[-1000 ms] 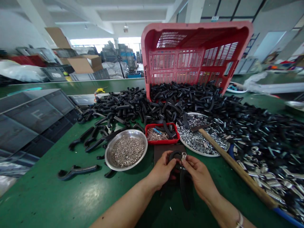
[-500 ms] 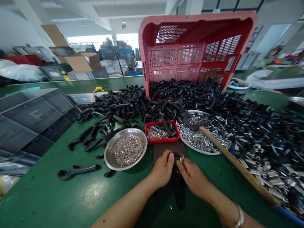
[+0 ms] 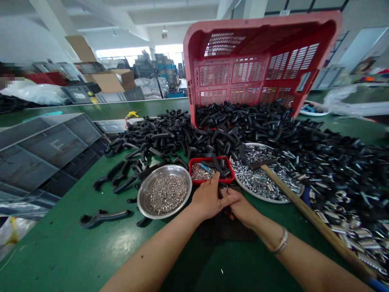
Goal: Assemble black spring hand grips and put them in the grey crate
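My right hand (image 3: 241, 206) is closed around a black plastic handle (image 3: 216, 229), whose lower part hangs below my hands over a dark pad (image 3: 240, 233). A small metal coil spring (image 3: 225, 188) shows at the handle's upper end. My left hand (image 3: 208, 199) lies against the handle with fingers stretched forward and the thumb reaching across towards my right hand. Its fingertips are by the near rim of a red tray (image 3: 212, 182) that holds small metal pins and black handles. The contact between hands and handle is partly hidden.
A metal bowl (image 3: 141, 202) of small metal parts stands left. To the right, a hammer (image 3: 291, 196) rests across a white plate (image 3: 267, 198) of metal pieces. Black handles heap before a tipped red crate (image 3: 263, 22); springs (image 3: 363, 233) lie far right. A grey crate (image 3: 45, 142) stands left.
My left hand has shifted from gripping the handle to lying with straightened fingers near the red tray. My right hand has turned inward around the handle. The view has swung slightly left.
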